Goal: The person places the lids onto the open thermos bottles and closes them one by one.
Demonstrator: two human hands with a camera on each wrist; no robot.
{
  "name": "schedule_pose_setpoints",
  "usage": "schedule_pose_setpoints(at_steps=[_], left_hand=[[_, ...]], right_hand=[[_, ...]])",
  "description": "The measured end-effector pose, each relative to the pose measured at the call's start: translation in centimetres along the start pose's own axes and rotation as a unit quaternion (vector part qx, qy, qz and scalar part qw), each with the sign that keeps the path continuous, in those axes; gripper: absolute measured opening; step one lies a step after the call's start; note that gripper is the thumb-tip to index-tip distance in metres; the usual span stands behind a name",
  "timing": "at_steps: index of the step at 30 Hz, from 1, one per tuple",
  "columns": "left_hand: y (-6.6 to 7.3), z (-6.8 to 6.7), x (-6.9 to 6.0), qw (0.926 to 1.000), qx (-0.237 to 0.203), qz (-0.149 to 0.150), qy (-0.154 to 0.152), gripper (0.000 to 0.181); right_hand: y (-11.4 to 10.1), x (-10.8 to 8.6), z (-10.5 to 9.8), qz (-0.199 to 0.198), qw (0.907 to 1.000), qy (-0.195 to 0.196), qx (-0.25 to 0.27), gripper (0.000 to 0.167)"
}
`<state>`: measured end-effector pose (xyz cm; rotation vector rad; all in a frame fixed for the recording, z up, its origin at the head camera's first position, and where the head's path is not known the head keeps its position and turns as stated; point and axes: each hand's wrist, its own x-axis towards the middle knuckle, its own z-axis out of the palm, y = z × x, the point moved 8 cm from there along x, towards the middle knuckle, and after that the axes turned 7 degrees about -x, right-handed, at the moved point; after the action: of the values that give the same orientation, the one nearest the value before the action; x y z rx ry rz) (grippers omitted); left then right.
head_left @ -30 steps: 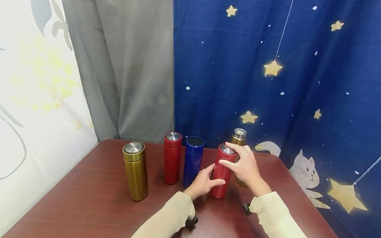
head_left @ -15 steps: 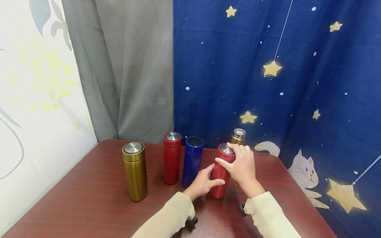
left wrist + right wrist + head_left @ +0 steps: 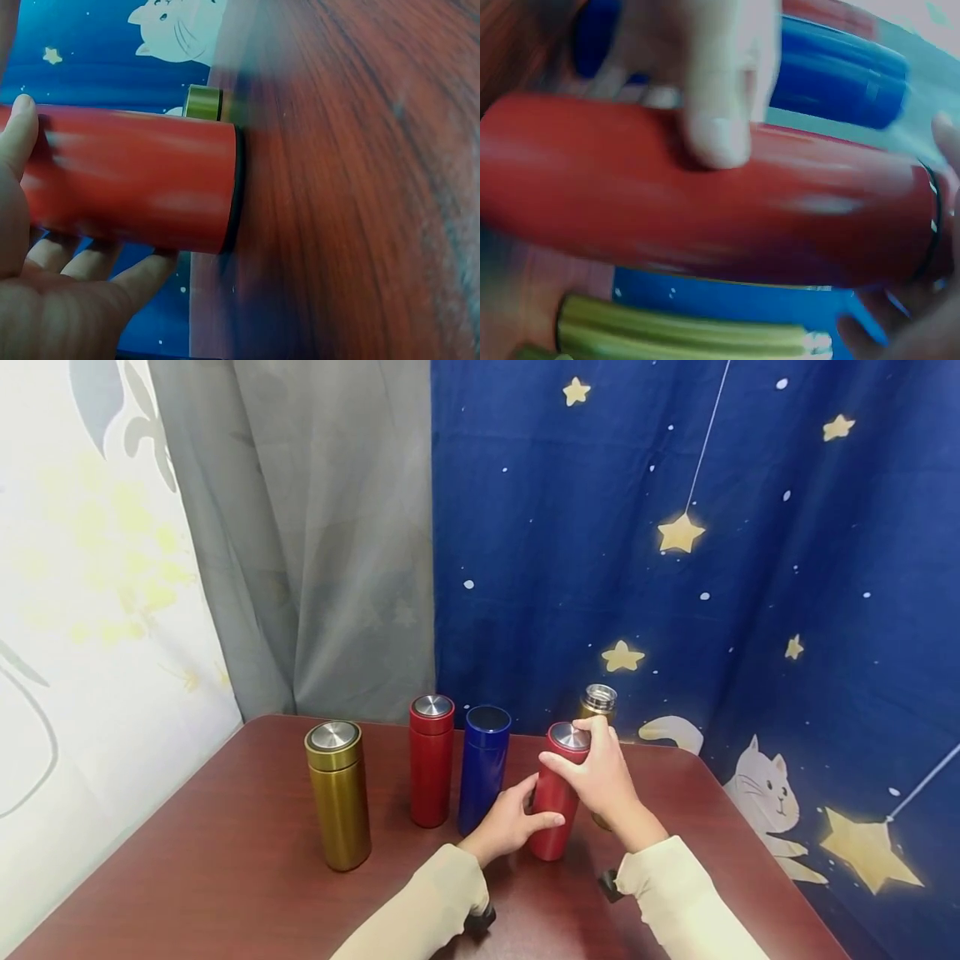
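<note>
A red thermos flask [image 3: 553, 797] stands upright on the table, right of centre, with both hands on it. My left hand [image 3: 506, 822] grips its lower body from the left; in the left wrist view the thumb and fingers [image 3: 142, 281] wrap round it. My right hand [image 3: 606, 774] grips the silver-topped lid [image 3: 568, 737] from the right. A dark seam separates lid from body in the right wrist view. Behind my right hand stands a gold flask [image 3: 597, 712] with a bare steel mouth, partly hidden. A short gold cylinder, perhaps its lid [image 3: 202, 103], shows in the left wrist view.
Just left of my left hand stands a blue flask [image 3: 483, 777]. A second red flask [image 3: 431, 772] is beside it, and a lidded gold flask [image 3: 341, 810] stands farther left. Curtains [image 3: 360, 568] hang behind the dark red table [image 3: 247, 860].
My right hand has shifted left and turned a little round the lid. My left hand keeps its hold on the body. The head view has drifted slightly.
</note>
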<state>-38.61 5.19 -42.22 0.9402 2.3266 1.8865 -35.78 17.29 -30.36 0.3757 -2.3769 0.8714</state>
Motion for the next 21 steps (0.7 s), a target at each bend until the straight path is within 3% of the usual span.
schedule_pose_setpoints(at_steps=[2,3,5,8,10,12,14,21], left_hand=[[-0.1,0.0,0.0,1.0,-0.002,-0.001,-0.003,0.07],[-0.1,0.0,0.0,1.0,-0.003,-0.002,-0.004,0.07],[-0.1,0.0,0.0,0.9999,-0.007,-0.004,-0.007,0.07],[-0.2,-0.2,-0.1,0.9999,-0.011,-0.007,-0.011,0.069],[-0.3,-0.2,-0.1,0.9998,-0.011,-0.007,-0.013,0.068],[-0.3,-0.2,-0.2,0.9998,-0.013,-0.006,-0.017,0.067],[-0.3,-0.2,-0.2,0.9997,-0.016,-0.004,-0.019,0.067],[0.0,0.0,-0.2,0.9997,-0.012,-0.007,-0.019,0.067]], right_hand=[[0.6,0.0,0.6,0.006,0.9893,-0.069,0.129,0.061],[0.8,0.0,0.9,0.002,0.9763,-0.103,0.19,0.06],[1.0,-0.1,1.4,-0.012,0.94,-0.168,0.297,0.062],[1.3,-0.2,1.8,-0.028,0.8882,-0.236,0.393,0.067],[1.4,-0.2,1.8,-0.031,0.8722,-0.255,0.416,0.066],[1.7,-0.2,1.8,-0.024,0.8681,-0.26,0.422,0.064],[1.9,-0.1,1.6,-0.014,0.8729,-0.257,0.414,0.062],[2.5,0.2,0.8,-0.005,0.9199,-0.228,0.319,0.059]])
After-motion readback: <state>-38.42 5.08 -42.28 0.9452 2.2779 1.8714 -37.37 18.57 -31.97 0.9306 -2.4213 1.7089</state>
